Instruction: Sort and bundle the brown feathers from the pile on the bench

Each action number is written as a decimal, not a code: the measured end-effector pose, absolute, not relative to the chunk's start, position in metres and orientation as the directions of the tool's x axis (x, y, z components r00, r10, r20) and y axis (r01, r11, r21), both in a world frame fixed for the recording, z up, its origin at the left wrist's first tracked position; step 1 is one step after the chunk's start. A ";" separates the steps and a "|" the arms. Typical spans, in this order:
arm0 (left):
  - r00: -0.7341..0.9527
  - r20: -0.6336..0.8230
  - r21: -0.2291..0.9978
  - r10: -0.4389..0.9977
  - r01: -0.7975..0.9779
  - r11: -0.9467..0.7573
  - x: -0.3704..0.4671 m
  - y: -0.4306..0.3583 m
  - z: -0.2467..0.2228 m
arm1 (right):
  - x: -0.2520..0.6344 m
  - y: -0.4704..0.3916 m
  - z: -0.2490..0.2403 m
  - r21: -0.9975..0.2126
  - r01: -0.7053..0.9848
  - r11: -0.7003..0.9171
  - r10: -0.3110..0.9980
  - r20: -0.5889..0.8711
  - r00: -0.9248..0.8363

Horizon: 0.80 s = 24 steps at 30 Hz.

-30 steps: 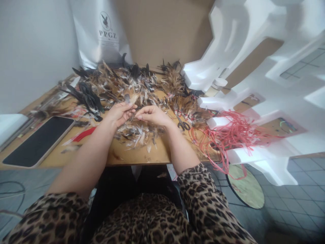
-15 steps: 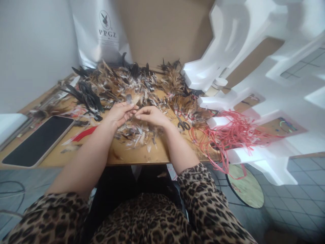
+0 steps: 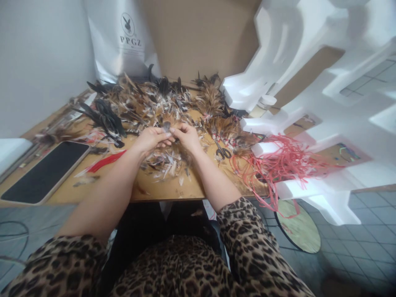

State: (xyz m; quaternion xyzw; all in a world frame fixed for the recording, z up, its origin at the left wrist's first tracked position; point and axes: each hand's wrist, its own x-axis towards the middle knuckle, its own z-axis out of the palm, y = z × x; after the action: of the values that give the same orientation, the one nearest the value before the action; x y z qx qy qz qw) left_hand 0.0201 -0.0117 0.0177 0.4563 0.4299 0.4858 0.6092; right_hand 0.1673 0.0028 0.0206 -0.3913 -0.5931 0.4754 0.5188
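My left hand pinches a small grey-brown feather whose fluffy part rises above the fingertips. Touching it at the same spot is my right hand, with thumb and finger closed on the feather too. Both hands hover over the wooden table. Beyond them spreads a heap of brown, white and black feathers. Below the hands lie loose pale feathers. Brown feather bunches with red at their bases rest to the right.
Black-handled scissors lie right of my hands, near a tangle of red strips on white foam pieces. At left are a phone, red strands and black feathers. A white bag stands behind.
My right hand has risen a little and its fingers have come up to the feather. The left hand has moved slightly right and turned, so both hands now meet at the feather.
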 end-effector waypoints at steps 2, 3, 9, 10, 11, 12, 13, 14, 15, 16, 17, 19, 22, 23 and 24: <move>0.146 -0.094 0.973 0.985 -0.197 0.122 0.021 -0.012 0.017 | 0.167 0.003 0.020 -0.971 -0.032 0.236 0.958 0.238 -0.159; 0.142 -0.094 0.973 0.985 -0.198 0.122 0.021 -0.012 0.017 | 0.167 0.003 0.020 -0.971 -0.037 0.236 0.958 0.238 -0.161; 0.144 -0.079 0.981 0.986 -0.166 0.103 0.022 -0.013 0.019 | 0.169 0.006 0.021 -0.974 -0.073 0.213 0.957 0.223 -0.184; 0.143 -0.073 0.982 0.987 -0.163 0.097 0.022 -0.014 0.020 | 0.172 0.007 0.022 -0.975 -0.066 0.211 0.958 0.220 -0.181; 0.140 -0.070 0.982 0.988 -0.163 0.092 0.021 -0.014 0.021 | 0.175 0.008 0.024 -0.976 -0.051 0.212 0.959 0.218 -0.180; 0.136 -0.070 0.982 0.988 -0.164 0.092 0.021 -0.014 0.021 | 0.179 0.008 0.025 -0.977 -0.022 0.214 0.959 0.214 -0.185; 0.131 -0.072 0.981 0.989 -0.169 0.094 0.020 -0.014 0.022 | 0.183 0.009 0.027 -0.976 0.022 0.215 0.959 0.207 -0.196; 0.123 -0.078 0.979 0.989 -0.176 0.099 0.020 -0.013 0.022 | 0.188 0.010 0.029 -0.973 0.082 0.217 0.957 0.195 -0.215; 0.115 -0.085 0.977 0.990 -0.187 0.105 0.019 -0.013 0.022 | 0.192 0.010 0.032 -0.963 0.156 0.219 0.955 0.179 -0.239; 0.106 -0.091 0.973 0.990 -0.203 0.111 0.018 -0.012 0.022 | 0.196 0.010 0.033 -0.945 0.236 0.225 0.951 0.160 -0.265; 0.095 -0.097 0.968 0.991 -0.220 0.116 0.017 -0.011 0.022 | 0.199 0.010 0.035 -0.918 0.320 0.234 0.946 0.139 -0.293; 0.072 -0.107 0.957 0.992 -0.262 0.122 0.016 -0.009 0.021 | 0.204 0.010 0.037 -0.839 0.478 0.261 0.936 0.099 -0.337; 0.047 -0.114 0.938 0.992 -0.323 0.123 0.015 -0.008 0.020 | 0.211 0.011 0.038 -0.697 0.649 0.305 0.939 0.106 -0.326; 0.042 -0.116 0.933 0.992 -0.338 0.124 0.014 -0.007 0.020 | 0.213 0.012 0.039 -0.661 0.684 0.308 0.944 0.126 -0.304; 0.038 -0.118 0.928 0.992 -0.350 0.124 0.014 -0.007 0.020 | 0.216 0.012 0.039 -0.636 0.708 0.306 0.949 0.144 -0.281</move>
State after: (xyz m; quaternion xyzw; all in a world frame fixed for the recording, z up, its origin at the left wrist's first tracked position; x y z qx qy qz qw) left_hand 0.0141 -0.0070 0.0200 0.3749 0.4282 0.5455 0.6153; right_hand 0.2162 0.0125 0.0393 -0.5410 -0.7658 0.2328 0.2583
